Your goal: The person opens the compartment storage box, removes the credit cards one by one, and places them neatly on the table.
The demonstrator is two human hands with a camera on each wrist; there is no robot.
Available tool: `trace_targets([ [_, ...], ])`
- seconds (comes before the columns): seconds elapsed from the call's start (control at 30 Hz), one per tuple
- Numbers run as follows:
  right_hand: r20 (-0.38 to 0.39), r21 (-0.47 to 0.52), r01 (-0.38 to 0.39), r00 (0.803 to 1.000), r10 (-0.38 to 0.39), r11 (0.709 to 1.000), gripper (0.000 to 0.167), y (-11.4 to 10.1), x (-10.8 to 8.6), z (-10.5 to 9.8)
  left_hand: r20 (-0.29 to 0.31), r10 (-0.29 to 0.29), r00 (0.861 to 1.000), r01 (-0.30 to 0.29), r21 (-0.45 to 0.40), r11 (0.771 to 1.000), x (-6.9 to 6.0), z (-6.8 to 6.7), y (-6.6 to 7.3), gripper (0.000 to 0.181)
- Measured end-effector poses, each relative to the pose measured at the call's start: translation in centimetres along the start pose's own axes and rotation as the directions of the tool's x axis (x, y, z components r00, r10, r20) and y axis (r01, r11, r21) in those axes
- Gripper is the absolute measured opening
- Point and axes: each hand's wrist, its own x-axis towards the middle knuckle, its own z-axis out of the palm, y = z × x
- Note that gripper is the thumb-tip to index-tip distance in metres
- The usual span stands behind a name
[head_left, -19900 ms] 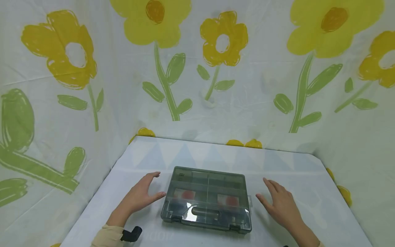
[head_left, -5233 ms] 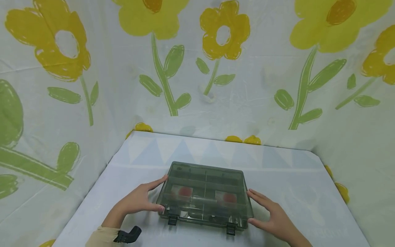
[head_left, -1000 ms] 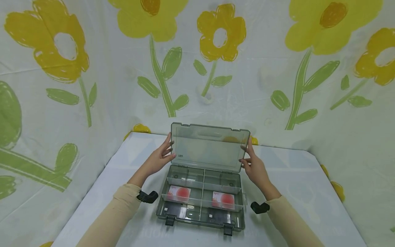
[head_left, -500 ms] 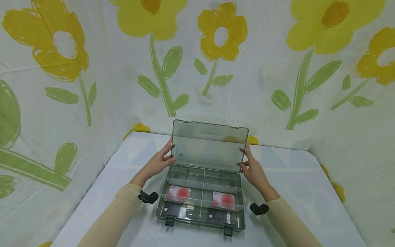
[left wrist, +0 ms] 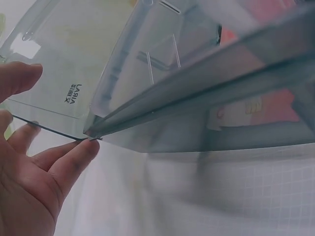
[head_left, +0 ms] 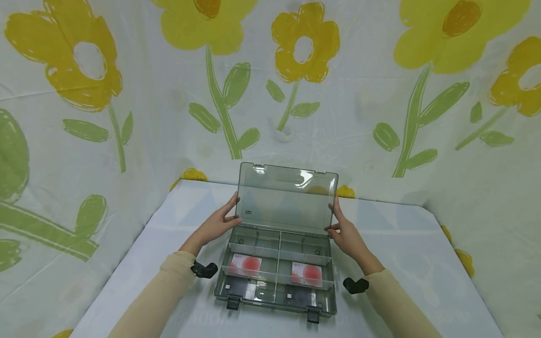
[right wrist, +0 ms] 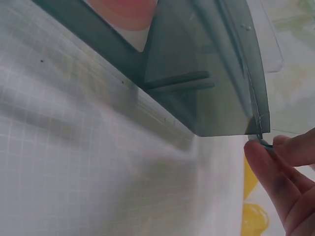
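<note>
A grey translucent divided box lies on the table with its lid raised at the back, leaning away. My left hand holds the lid's left edge, thumb in front and fingers behind; the left wrist view shows the fingers at the lid's corner by the hinge. My right hand pinches the lid's right edge low down, and in the right wrist view the fingertips meet at its corner. Two red-and-white cards lie in the middle compartments; dark cards lie in the front ones.
Two black latches hang at the box's front edge. The white table carries pale blue triangles near its back edge. A flowered cloth hangs behind and at both sides. Black wrist devices sit at both sleeves.
The lid was closed several seconds ago and is now raised. Over the last second it has tipped slightly farther back, with both hands still at its sides. The box's base has barely moved.
</note>
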Motion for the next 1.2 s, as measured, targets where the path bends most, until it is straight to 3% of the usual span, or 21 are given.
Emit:
trace_targets([
  [0.5,0.098,-0.027,-0.095,0.990,0.097,0.995,0.111,0.4,0.1,0.0,0.046,-0.057,0.997,0.057,-0.010,0.998,-0.2,0.0,-0.6,0.085],
  [0.97,0.153,-0.001,-0.103,0.983,0.101,0.995,0.094,0.9,0.1,0.2,0.092,-0.142,0.986,0.145,-0.024,0.989,0.0,0.1,-1.2,0.086],
  [1.2,0.153,-0.001,-0.115,0.982,0.114,0.993,0.085,0.9,0.1,0.3,0.106,-0.154,0.982,0.157,-0.019,0.987,0.2,0.2,-1.7,0.090],
])
